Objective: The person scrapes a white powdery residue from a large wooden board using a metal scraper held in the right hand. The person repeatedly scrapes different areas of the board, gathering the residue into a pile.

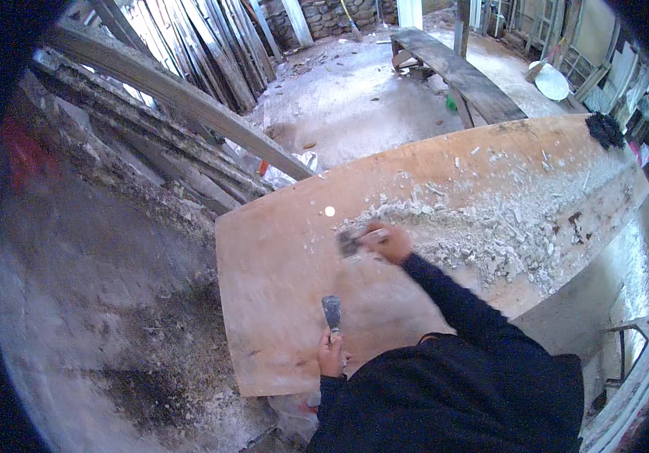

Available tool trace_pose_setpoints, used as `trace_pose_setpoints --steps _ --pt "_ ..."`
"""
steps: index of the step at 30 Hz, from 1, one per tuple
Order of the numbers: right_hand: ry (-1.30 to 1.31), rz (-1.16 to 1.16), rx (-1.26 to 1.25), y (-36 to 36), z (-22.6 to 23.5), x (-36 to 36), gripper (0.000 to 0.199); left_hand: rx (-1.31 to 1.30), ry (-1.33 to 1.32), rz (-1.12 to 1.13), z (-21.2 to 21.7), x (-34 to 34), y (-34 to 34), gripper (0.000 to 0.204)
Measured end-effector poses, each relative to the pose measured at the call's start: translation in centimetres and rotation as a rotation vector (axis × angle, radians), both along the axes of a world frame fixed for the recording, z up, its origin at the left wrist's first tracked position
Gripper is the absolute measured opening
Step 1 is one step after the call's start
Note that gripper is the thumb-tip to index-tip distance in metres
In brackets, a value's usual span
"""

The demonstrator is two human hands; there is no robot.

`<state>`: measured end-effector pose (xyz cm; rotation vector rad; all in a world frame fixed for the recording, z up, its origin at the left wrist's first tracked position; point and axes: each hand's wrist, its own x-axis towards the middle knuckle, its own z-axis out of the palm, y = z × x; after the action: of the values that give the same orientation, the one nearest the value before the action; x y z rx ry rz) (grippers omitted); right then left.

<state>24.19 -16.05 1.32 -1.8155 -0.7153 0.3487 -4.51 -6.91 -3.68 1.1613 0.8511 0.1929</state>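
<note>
My left hand (332, 356) is closed round the handle of a putty knife (331, 311), its grey blade pointing away from me above the board's near part. My right hand (389, 243) reaches out over the middle of the wooden board (279, 279) and grips a short hand tool (350, 242). That tool's dark grey head is smeared by motion, so I cannot tell a brush from a scraper. Right beside it begins a wide heap of pale flakes and chips (505, 234), spread over the board's right half. A small round white spot (329, 211) shows on the board beyond my right hand.
A dark clump (605, 130) sits at the board's far right corner. Beyond stands a long wooden bench (456, 72). Old timbers (181, 98) lean at the left. A metal frame (641, 340) stands at the right. Debris (173, 362) covers the floor at the left.
</note>
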Motion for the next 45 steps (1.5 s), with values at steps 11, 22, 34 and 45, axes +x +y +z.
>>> trace_pose_setpoints --steps 11,22,34,45 --pt "0.054 -0.345 0.125 0.4 -7.2 9.1 0.013 0.07 0.1 -0.108 2.0 1.6 -1.1 0.048" --pt "-0.418 -0.796 -0.186 -23.3 -3.8 9.9 0.009 0.103 -0.044 -0.253 -0.1 2.4 -0.9 0.045" --pt "-0.036 -0.253 0.023 -17.2 -3.1 -5.6 0.018 0.082 -0.016 -0.442 0.3 2.4 -6.6 0.044" --pt "-0.088 -0.528 -0.084 -36.9 -1.0 4.4 0.02 0.144 0.072 -0.531 1.4 4.4 -14.3 0.04"
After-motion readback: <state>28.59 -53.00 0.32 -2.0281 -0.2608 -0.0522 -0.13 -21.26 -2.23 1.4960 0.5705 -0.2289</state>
